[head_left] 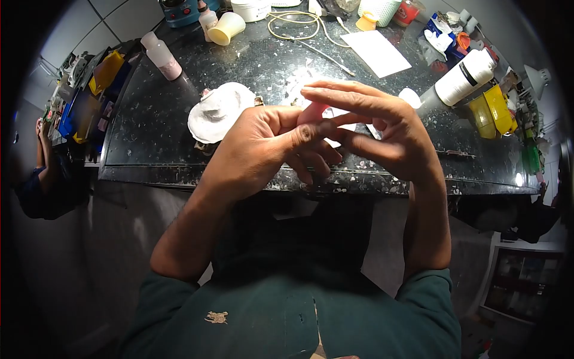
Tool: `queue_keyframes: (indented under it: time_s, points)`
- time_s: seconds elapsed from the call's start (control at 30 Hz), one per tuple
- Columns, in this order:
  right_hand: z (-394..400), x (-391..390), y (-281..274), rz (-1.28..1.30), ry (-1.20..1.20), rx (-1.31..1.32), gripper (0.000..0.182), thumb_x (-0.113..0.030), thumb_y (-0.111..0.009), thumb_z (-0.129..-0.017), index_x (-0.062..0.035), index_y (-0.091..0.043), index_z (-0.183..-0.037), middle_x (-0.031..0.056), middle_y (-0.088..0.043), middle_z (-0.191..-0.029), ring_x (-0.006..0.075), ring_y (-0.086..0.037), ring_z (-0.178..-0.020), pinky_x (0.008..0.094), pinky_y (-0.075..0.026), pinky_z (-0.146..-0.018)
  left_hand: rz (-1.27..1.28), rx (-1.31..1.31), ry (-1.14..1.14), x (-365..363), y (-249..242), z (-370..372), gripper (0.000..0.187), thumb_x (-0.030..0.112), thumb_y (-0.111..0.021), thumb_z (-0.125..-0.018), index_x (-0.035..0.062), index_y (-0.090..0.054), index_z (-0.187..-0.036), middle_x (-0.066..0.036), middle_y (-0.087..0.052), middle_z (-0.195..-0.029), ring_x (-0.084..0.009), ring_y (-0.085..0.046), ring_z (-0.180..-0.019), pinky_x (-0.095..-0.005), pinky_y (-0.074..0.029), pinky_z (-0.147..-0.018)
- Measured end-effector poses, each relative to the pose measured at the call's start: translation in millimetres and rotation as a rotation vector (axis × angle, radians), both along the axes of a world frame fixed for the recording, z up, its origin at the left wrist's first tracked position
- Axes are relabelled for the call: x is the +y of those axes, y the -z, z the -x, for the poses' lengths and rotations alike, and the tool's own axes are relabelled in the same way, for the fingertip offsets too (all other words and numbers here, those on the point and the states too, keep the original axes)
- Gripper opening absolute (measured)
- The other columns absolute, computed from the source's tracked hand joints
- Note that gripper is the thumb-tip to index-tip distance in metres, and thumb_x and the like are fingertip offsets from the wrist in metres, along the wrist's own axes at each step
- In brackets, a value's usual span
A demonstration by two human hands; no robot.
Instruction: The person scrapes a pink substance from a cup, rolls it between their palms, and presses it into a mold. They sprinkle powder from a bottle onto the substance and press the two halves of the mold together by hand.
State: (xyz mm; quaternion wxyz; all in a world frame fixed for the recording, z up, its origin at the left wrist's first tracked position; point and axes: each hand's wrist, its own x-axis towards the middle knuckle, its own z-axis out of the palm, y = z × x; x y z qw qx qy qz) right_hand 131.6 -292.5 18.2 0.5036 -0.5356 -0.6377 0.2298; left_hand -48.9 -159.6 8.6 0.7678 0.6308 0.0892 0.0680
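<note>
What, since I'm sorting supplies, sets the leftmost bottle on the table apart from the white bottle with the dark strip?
The leftmost bottle looks translucent, with pink low down; the white bottle looks opaque, with a dark strip. The white bottle appears bulkier than the leftmost bottle. Both stand on the black table.

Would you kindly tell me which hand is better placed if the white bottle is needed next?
Probably the right hand: it is nearer the white bottle, with the left hand farther away.

the left hand (254,146) holds something pink (313,113) (partly hidden).
</note>
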Motion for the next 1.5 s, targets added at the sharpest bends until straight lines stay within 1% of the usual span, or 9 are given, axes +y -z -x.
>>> queue_keyframes:
  time_s: [0.23,0.33,0.47,0.63,0.77,0.87,1.1,1.27,1.5]
  points:
    - [-11,-16,-8,-0.171,0.015,-0.278,0.031,-0.006,-0.079,-0.085,-0.0045,-0.074,-0.116,0.0083,-0.077,-0.101,0.0170,-0.074,-0.089,0.0294,-0.060,-0.078,-0.284,0.194,0.181,4,-42,-6,0.063,0.060,-0.054,-0.099,0.0006,-0.075,-0.098,-0.012,-0.073,-0.083,-0.0135,-0.068,-0.071,-0.0254,-0.051,-0.059]
    - [-15,-27,-5,-0.075,0.223,0.025,0.032,-0.001,-0.068,-0.094,0.0045,-0.065,-0.126,0.0132,-0.073,-0.110,0.0170,-0.072,-0.095,0.0312,-0.058,-0.089,-1.125,-0.088,-0.024,25,-35,-17,0.066,0.041,-0.080,-0.083,0.0049,-0.060,-0.134,-0.012,-0.064,-0.128,-0.0200,-0.059,-0.120,-0.0352,-0.049,-0.096]
    - [-32,-44,-5,0.032,0.221,0.352,0.034,-0.011,-0.065,-0.099,0.0042,-0.064,-0.129,0.0145,-0.074,-0.109,0.0146,-0.071,-0.097,0.0294,-0.058,-0.088,-1.027,0.060,0.417,81,-28,-43,0.112,0.034,-0.094,-0.064,0.0171,-0.034,-0.158,-0.013,-0.037,-0.161,-0.0287,-0.037,-0.147,-0.0456,-0.029,-0.121]
    - [-34,-47,10,0.237,0.262,0.549,0.033,-0.015,-0.065,-0.100,0.0051,-0.065,-0.126,0.0125,-0.073,-0.102,0.0174,-0.072,-0.088,0.0299,-0.060,-0.077,-1.185,-0.149,0.457,72,2,-57,0.102,0.038,-0.093,-0.066,0.0137,-0.044,-0.153,-0.015,-0.043,-0.155,-0.0314,-0.042,-0.142,-0.0432,-0.037,-0.117]
    - [-28,-37,15,0.195,0.171,0.604,0.030,-0.016,-0.069,-0.097,0.0041,-0.069,-0.119,0.0128,-0.074,-0.099,0.0179,-0.072,-0.087,0.0295,-0.060,-0.076,-1.230,-0.030,-0.024,5,6,-51,0.088,0.048,-0.090,-0.069,-0.0004,-0.052,-0.133,-0.021,-0.052,-0.120,-0.0376,-0.056,-0.118,-0.0429,-0.049,-0.099]
    - [-24,-29,19,-0.035,0.423,-0.124,0.017,-0.013,-0.075,-0.090,-0.0018,-0.076,-0.103,0.0107,-0.075,-0.094,0.0171,-0.073,-0.083,0.0293,-0.059,-0.073,-1.557,-0.094,-0.243,-21,13,-50,0.087,0.058,-0.083,-0.072,-0.0089,-0.054,-0.119,-0.025,-0.054,-0.115,-0.0369,-0.057,-0.107,-0.0451,-0.047,-0.096]
    - [-27,-26,19,-0.030,0.507,-0.643,0.018,-0.015,-0.074,-0.087,-0.0081,-0.077,-0.104,0.0088,-0.070,-0.090,0.0269,-0.070,-0.079,0.0353,-0.056,-0.072,-1.126,-0.167,-0.077,25,16,-68,0.073,0.045,-0.078,-0.086,0.0003,-0.054,-0.140,-0.020,-0.054,-0.142,-0.0326,-0.053,-0.129,-0.0395,-0.042,-0.108]
    - [-16,-29,17,0.080,0.515,-0.542,0.019,-0.015,-0.075,-0.086,-0.0059,-0.077,-0.102,0.0095,-0.070,-0.091,0.0282,-0.069,-0.081,0.0374,-0.056,-0.074,-1.099,-0.146,-0.038,30,24,-73,0.046,0.028,-0.072,-0.094,0.0044,-0.060,-0.132,-0.014,-0.063,-0.109,-0.0218,-0.063,-0.105,-0.0357,-0.052,-0.087]
    - [1,-42,22,-0.085,0.508,-0.607,0.026,-0.006,-0.080,-0.076,-0.0047,-0.073,-0.101,0.0092,-0.069,-0.088,0.0274,-0.068,-0.080,0.0357,-0.055,-0.071,-1.035,-0.017,-0.251,-8,25,-45,0.050,0.030,-0.072,-0.094,0.0028,-0.057,-0.132,-0.012,-0.061,-0.115,-0.0181,-0.061,-0.104,-0.0357,-0.052,-0.088]
